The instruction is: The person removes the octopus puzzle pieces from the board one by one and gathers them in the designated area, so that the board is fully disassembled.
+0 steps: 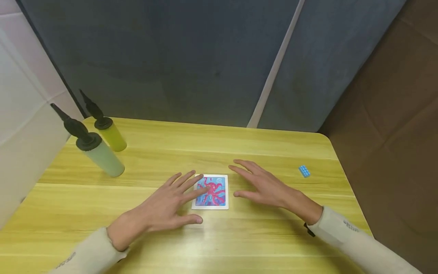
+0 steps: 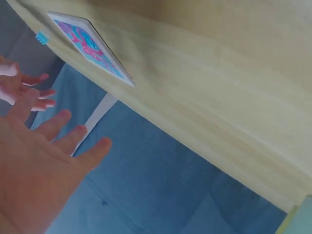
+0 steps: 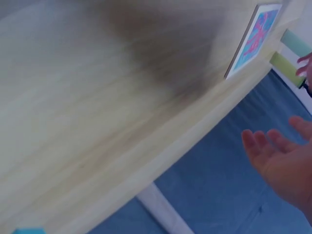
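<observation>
A small square picture puzzle (image 1: 219,193) with a white border lies flat on the table, showing a pink octopus on blue. My left hand (image 1: 164,209) hovers with spread fingers, its index finger overlapping the puzzle's left side in the head view. On the other side my right hand (image 1: 263,184) is held above the wood with fingers extended, just right of the puzzle. Both wrist views show the puzzle (image 2: 92,48) lying apart from the fingers, and neither hand holds anything. A blue toy building brick (image 1: 304,171) sits to the right of my right hand.
Two hand pumps with black tops stand at the table's left: a pale green one (image 1: 105,160) and, behind it, a yellow-green one (image 1: 114,137). A dark cloth (image 1: 164,64) hangs behind the wooden table (image 1: 260,243). Brown cloth (image 1: 393,125) hangs along the right.
</observation>
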### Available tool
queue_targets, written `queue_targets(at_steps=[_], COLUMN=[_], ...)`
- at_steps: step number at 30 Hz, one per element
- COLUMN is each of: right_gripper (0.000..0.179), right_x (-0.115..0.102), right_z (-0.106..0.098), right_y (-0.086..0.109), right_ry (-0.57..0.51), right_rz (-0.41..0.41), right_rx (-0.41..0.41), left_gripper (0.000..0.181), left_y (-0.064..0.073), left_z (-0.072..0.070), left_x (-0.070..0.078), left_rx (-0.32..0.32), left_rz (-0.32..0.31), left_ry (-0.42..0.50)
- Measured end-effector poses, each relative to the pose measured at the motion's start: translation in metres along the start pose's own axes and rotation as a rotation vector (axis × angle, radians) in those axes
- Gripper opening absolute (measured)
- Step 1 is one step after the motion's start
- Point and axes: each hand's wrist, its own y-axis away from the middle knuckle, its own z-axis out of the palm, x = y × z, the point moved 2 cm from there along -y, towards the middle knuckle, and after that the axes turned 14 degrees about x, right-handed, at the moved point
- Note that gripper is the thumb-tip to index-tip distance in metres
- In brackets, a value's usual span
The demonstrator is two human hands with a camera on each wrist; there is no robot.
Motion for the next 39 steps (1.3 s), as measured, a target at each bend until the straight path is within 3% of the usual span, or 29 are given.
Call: queue_targets(at_steps=[5, 12, 18, 22, 31, 39], right_gripper=[0.07, 0.065, 0.065, 0.065, 0.059, 0.054], right_x=[-0.012, -0.028, -0.037, -0.042, -0.051, -0.052], right_z=[0.016, 0.034, 0.047, 0.054, 0.066, 0.077], right_y=[-0.01, -0.023, -0.035, -0.041, -0.05, -0.058], right_ry=[0.008, 0.02, 0.012, -0.007, 0.004, -0.008], right_rz=[0.06, 0.083, 0.11, 0.13, 0.193, 0.265], right_rx=[0.032, 0.049, 0.042, 0.039, 0.041, 0.015], left_gripper=[0.078, 0.075, 0.068, 0.065, 0.056, 0.047], left_y=[0.004, 0.012, 0.021, 0.024, 0.02, 0.011], left_z=[0.008, 0.015, 0.016, 0.018, 0.029, 0.04], left_x=[0.002, 0.004, 0.01, 0.014, 0.022, 0.025], left_rx=[-0.012, -0.037, -0.11, -0.118, -0.119, -0.084], left_rz=[-0.03, -0.047, -0.154, -0.205, -0.225, -0.167], left_ry=[0.023, 0.03, 0.052, 0.039, 0.033, -0.125])
